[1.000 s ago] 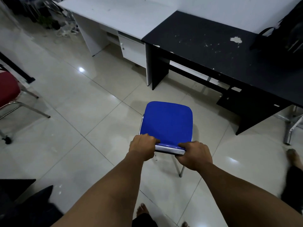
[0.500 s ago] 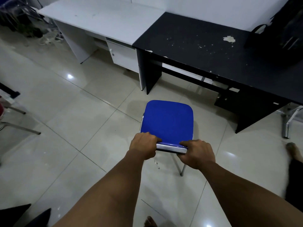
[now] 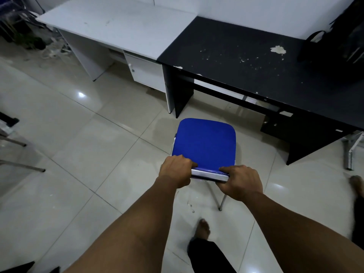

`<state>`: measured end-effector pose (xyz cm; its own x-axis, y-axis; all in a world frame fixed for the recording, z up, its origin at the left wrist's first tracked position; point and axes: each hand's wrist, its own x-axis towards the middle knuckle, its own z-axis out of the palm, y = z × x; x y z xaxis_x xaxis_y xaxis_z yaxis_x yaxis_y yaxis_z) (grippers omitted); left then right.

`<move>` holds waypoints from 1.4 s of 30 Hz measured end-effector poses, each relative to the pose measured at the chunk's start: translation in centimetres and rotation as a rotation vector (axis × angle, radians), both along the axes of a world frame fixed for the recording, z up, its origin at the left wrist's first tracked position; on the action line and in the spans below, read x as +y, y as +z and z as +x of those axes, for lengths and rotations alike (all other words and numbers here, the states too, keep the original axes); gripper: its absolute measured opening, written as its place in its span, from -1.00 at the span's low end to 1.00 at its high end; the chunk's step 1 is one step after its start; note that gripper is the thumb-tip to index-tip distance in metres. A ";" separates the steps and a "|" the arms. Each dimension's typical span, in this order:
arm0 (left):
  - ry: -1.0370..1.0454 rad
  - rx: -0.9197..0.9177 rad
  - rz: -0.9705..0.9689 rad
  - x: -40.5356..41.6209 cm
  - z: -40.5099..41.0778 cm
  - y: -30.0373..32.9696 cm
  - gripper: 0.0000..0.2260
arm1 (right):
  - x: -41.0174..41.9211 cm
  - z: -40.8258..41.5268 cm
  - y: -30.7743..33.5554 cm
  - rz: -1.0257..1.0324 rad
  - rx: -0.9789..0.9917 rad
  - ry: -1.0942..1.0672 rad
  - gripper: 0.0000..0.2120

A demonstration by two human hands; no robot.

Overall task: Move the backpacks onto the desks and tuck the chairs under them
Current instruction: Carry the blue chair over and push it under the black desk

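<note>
Glossy pale floor tiles [image 3: 82,134] with thin dark grout lines reflect small ceiling lights. A white wall [image 3: 246,6] runs behind the furniture. Metal legs of another seat [image 3: 21,166] show far left of the hands.

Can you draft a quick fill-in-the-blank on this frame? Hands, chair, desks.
1. Both hands, left hand and right hand, grip the top edge of the ____ chair.
2. The chair stands on the floor in front of the ____ desk.
3. The dark backpack rests on the ____ desk.
4. Left of the black desk stands a ____ desk.

Missing words: blue; black; black; white
</note>
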<state>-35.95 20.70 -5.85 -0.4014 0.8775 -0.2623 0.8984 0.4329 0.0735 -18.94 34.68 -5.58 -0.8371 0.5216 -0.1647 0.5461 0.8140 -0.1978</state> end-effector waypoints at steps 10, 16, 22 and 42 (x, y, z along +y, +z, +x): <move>-0.018 -0.033 -0.019 4.9 -6.1 -0.2 -0.66 | 4.3 -5.7 0.2 -0.015 -0.040 -0.038 -0.54; -0.014 -0.061 -0.027 8.1 -10.0 -0.2 -0.60 | 7.0 -9.3 -0.1 -0.076 -0.048 -0.070 -0.52; -0.074 -0.065 -0.034 11.4 -13.6 -0.3 -0.59 | 9.7 -12.3 -0.1 -0.068 -0.062 -0.099 -0.52; -0.281 -0.027 -0.070 18.8 -24.7 -0.3 -0.60 | 13.6 -21.2 -0.2 -0.097 -0.043 -0.192 -0.72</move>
